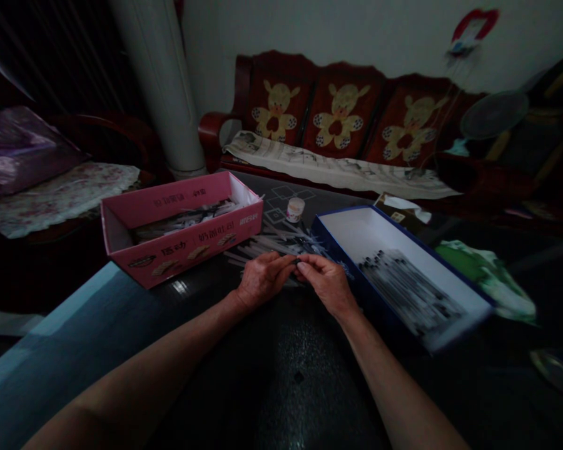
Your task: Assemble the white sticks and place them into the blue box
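Observation:
My left hand [263, 278] and my right hand [326, 281] meet at the middle of a dark table [281, 375], fingertips pinched together on a small dark piece [299, 260] that I cannot make out. Just beyond the fingers lies a loose pile of thin pale sticks [272, 244]. Left of the hands stands a pink cardboard box [178, 225] holding more sticks. To the right, a white box with a blue rim [403, 275] holds several thin rods with dark tips.
A small white jar [294, 209] stands behind the pile. A green and white cloth [488, 275] lies at the far right. Behind the table is a red sofa [338, 112] with bear cushions, a white pillar [164, 87] and a fan [495, 115].

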Available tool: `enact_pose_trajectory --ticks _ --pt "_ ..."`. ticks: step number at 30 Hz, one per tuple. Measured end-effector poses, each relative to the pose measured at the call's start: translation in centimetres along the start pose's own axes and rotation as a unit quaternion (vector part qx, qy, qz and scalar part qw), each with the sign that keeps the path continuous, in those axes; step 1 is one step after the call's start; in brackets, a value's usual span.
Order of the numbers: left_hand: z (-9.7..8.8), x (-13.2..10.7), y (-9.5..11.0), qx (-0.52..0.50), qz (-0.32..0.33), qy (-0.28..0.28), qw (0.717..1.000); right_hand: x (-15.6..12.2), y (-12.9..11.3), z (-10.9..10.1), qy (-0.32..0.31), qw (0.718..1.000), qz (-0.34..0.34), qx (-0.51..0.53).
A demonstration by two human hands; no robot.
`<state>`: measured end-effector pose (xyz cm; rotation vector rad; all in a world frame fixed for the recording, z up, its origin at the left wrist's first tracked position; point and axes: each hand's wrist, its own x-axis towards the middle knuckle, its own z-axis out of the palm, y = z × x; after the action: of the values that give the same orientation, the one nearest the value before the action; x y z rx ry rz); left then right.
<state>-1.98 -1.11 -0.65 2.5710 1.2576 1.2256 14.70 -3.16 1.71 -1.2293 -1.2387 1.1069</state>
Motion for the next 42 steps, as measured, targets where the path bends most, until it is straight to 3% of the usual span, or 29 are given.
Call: enact_pose_trajectory --ticks 10,13,15,18,21,32,38,42 --pt "-0.6 0.2 0.5 -0.05 0.006 -0.033 0.998 0.0 0.2 -0.1 -0.009 1.0 -0.008 -0.006" --pt "-0.6 0.2 0.4 -0.051 0.006 -0.037 0.998 -0.1 0.0 -0.3 -0.024 0.996 -0.056 -0.069" --pt "-0.6 0.2 0.4 -0.049 0.015 -0.036 0.998 -0.2 -0.2 -0.6 -0.028 0.979 -0.124 -0.161" --pt "-0.7 0.1 0.5 -0.04 0.034 -0.034 0.998 -0.3 -0.6 -1.0 -0.037 0.926 -0.235 -0.293" --pt "-0.8 0.2 0.7 -0.027 0.052 -0.036 0.998 -0.4 -0.7 -1.2 -0.053 0.894 -0.286 -0.341" --pt "-0.8 0.1 0.8 0.005 0.085 -0.033 0.996 -0.9 -0.7 0.2 0.016 0.945 -0.145 -0.294" --pt "-0.8 0.1 0.5 0.0 0.045 -0.043 0.998 -0.6 -1.1 -0.6 -0.004 0.922 -0.221 -0.318" --pt "-0.8 0.1 0.7 0.003 0.061 -0.042 0.997 -0.7 -0.7 -0.4 -0.019 0.905 -0.262 -0.333"
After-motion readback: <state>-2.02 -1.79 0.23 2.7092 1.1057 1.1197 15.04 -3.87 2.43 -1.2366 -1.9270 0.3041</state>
